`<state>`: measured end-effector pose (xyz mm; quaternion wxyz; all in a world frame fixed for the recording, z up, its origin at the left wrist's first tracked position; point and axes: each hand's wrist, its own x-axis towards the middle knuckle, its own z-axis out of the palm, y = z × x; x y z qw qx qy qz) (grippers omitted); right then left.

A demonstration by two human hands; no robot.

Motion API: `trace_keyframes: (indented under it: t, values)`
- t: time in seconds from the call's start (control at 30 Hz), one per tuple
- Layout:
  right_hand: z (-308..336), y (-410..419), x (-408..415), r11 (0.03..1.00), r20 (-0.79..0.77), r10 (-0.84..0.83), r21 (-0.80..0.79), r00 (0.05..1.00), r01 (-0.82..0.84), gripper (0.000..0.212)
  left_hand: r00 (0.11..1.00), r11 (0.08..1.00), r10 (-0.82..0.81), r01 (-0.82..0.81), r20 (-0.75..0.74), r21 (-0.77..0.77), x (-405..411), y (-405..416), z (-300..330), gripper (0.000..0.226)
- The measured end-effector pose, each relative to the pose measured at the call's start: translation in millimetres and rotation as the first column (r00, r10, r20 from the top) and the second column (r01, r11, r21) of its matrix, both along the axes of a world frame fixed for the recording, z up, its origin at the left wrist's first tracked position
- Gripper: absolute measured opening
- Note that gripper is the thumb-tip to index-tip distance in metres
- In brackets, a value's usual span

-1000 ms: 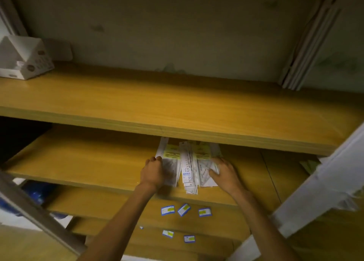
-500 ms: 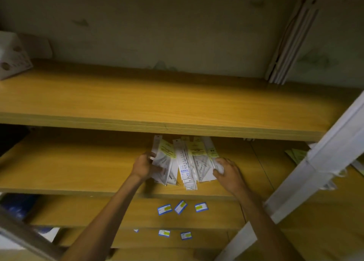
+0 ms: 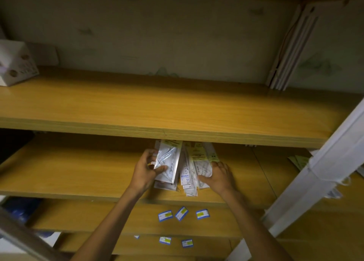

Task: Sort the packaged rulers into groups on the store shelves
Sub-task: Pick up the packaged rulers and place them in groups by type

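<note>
Our left hand (image 3: 144, 173) pinches one clear packet (image 3: 169, 163) off the left side of the ruler pile (image 3: 190, 172), thumb across its front and fingers curled behind. The packet sits lifted and a bit tilted above the rest, long axis running away from us toward the back of the middle shelf (image 3: 78, 174). Our right hand (image 3: 219, 175) rests on the pile's right side, fingers relaxed & spread flat on the pkgs, gripping nothing that we can see.

The spatial point for the next move: bare shelf lies to the left of the held packet, the pile is just beside it on the right, so the left hand is the nearer one for starting a separate group, prob. w/ a short sideways carry while the right steadies the remainder.

The pkgs look like thin glossy plastic sleeves, some w/ yellow header cards, some w/ blue print, fanned and overlapping; far ends are hidden under the upper shelf (image 3: 177, 110) edge.
</note>
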<state>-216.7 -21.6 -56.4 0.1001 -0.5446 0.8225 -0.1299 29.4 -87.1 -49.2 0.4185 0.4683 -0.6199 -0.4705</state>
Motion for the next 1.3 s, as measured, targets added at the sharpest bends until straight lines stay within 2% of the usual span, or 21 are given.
trace_keyframes:
  t: [0.17,0.33,0.5,0.67,0.8,1.07,1.3]
  values:
    - [0.3,-9.3,-3.1,0.996,0.1,-0.078,0.054,0.992,0.073,0.076,1.0,1.0,-0.011,0.011,0.017,-0.012,0.6,1.9,1.9,0.054]
    - [-1.1,-13.4,-4.7,0.988,0.258,-0.147,0.071,0.955,0.133,0.064,1.0,0.999,-0.015,0.016,0.02,-0.032,3.3,5.3,2.3,0.053]
    - [-8.2,-7.9,-1.3,0.987,0.349,-0.117,-0.06,0.93,0.147,0.062,0.999,0.999,-0.032,0.033,0.026,-0.027,6.2,10.8,1.4,0.051]
    - [-8.1,-3.0,-2.6,0.965,0.481,-0.078,-0.183,0.873,0.187,0.035,0.998,0.999,-0.05,0.051,0.038,-0.011,5.2,14.0,3.9,0.051]
    - [2.3,10.7,-1.9,0.953,0.583,-0.069,-0.201,0.81,0.226,0.026,0.997,0.998,-0.067,0.068,0.041,-0.017,3.8,14.7,3.5,0.05]
    - [4.3,66.0,-18.9,0.915,0.667,-0.046,-0.27,0.744,0.298,0.024,0.995,0.995,-0.096,0.097,0.014,-0.008,-12.9,35.6,-2.1,0.049]
    - [22.2,151.1,-47.1,0.883,0.667,0.04,-0.372,0.744,0.285,0.034,0.984,0.984,-0.176,0.176,0.019,-0.02,-52.7,84.6,8.6,0.049]
